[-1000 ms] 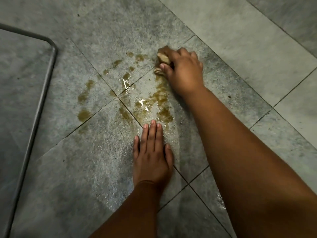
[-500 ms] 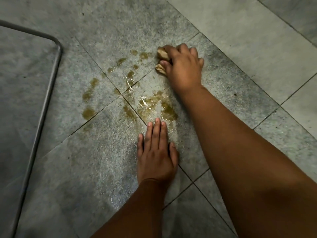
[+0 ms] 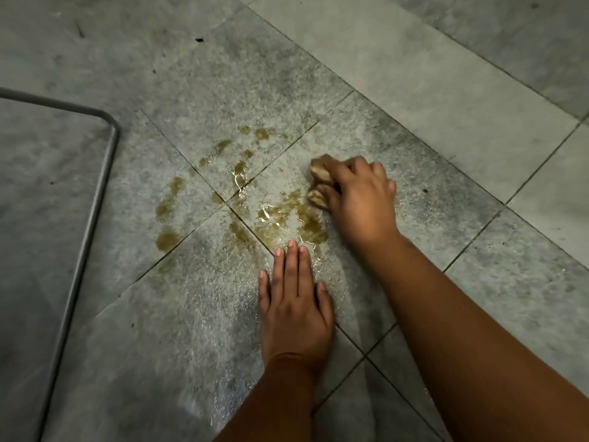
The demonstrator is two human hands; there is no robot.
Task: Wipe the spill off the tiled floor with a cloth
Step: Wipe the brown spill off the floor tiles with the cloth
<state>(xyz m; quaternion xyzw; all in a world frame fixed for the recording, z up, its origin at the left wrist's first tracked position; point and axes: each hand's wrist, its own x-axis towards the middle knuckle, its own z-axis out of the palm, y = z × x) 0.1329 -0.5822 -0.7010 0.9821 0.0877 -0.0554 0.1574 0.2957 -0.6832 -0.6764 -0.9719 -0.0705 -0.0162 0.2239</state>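
Note:
A brownish-yellow spill (image 3: 280,218) spreads in blotches over the grey tiled floor (image 3: 414,90), with smaller drops (image 3: 165,240) to its left. My right hand (image 3: 357,193) grips a bunched tan cloth (image 3: 318,185) and presses it on the floor at the spill's right edge. Most of the cloth is hidden under the fingers. My left hand (image 3: 294,304) lies flat on the wet tile just below the spill, fingers straight and together.
A thin grey metal bar (image 3: 95,199) with a rounded corner runs along the left side above the floor. Dark grout lines cross under the spill. A wet sheen covers the tile around my left hand.
My right hand has dragged the cloth down toward me, into the upper right part of the spill. My left hand stays flat in the same place.

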